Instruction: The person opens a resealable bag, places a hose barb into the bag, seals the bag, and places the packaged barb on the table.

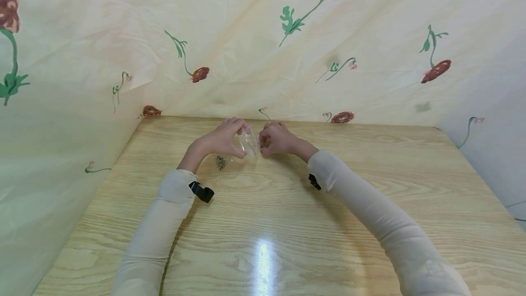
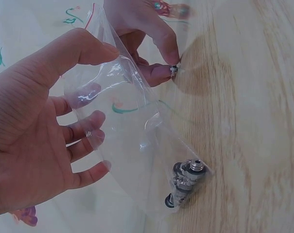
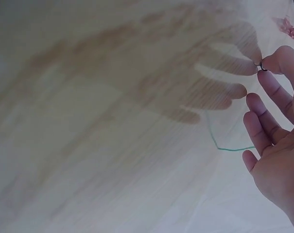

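Observation:
My left hand (image 1: 223, 138) holds a clear plastic zip bag (image 2: 122, 92), the thumb near its red-striped edge and the other fingers showing through the film. Several small metal fittings (image 2: 188, 179) with black rings are bunched in the bag's lower corner, close over the table. In the head view, these fittings (image 1: 221, 162) show below the left hand. Just right of the bag, my right hand (image 1: 277, 140) pinches one small metal piece (image 2: 174, 70) with a black part between thumb and forefinger. Its remaining fingers (image 3: 266, 116) are bent loosely.
A wood-grain table (image 1: 263, 204) spreads beneath both arms. Flower-printed cloth (image 1: 246, 49) hangs behind its far edge and along the left side. Black wrist camera mounts (image 1: 201, 192) sit at both sleeve cuffs. A bright light reflection lies on the near tabletop.

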The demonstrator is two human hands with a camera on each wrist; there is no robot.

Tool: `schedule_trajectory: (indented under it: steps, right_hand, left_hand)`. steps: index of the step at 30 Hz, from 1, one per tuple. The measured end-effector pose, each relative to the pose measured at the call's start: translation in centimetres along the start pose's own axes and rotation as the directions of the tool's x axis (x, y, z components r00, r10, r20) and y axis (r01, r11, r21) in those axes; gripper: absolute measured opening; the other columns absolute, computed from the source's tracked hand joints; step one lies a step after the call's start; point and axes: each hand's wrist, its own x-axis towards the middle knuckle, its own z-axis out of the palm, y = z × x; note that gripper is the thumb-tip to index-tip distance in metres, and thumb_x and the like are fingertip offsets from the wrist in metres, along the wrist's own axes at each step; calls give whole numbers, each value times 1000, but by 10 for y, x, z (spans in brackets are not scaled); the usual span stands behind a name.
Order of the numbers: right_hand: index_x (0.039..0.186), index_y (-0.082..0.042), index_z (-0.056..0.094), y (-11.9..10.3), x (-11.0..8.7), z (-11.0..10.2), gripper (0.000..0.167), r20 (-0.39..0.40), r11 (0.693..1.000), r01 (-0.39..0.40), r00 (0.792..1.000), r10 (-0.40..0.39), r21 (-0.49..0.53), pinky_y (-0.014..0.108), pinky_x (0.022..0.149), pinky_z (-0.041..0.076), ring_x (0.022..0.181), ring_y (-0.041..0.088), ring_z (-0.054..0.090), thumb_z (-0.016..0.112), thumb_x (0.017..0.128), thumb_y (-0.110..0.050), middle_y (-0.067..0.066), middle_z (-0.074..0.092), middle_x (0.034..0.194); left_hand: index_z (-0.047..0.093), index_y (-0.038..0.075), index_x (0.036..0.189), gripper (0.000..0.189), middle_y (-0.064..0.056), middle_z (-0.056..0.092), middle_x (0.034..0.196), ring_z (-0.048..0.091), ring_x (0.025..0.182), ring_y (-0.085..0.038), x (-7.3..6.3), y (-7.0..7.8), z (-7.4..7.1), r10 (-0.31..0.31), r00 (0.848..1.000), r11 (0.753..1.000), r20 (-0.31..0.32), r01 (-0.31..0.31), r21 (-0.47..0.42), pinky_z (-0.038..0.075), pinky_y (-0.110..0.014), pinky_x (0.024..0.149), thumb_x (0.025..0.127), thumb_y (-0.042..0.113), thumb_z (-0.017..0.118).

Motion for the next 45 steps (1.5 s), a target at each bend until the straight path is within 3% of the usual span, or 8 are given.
schedule_trajectory:
  steps: [26,37,45]
  right_hand:
    - [76,-16,65,-4,-7,2,10,-16,999,11,1000,-12,-46,63,106,30,95,26,49,73,75,-10,3,63,92]
    - [76,-13,69,-5,-14,-1,5,-99,999,29,995,-33,-42,65,109,28,101,29,53,72,75,-9,4,65,93]
    - [78,-13,67,-6,-19,-5,7,-183,999,32,983,-33,-7,58,104,28,94,28,48,73,76,-9,7,63,96]
  left_hand:
    - [47,7,118,51,-15,42,107,33,108,-30,1,0,-1,5,1000,1000,3,-5,-22,27,-42,88,80,19,78]
    - [49,7,118,51,-12,42,107,34,109,-29,1,-2,0,16,1000,1000,-5,-16,-21,29,-42,88,79,19,79]
    - [49,7,121,53,-16,45,114,36,111,-30,0,1,-1,2,1000,1000,10,-2,-25,31,-43,90,80,19,80]
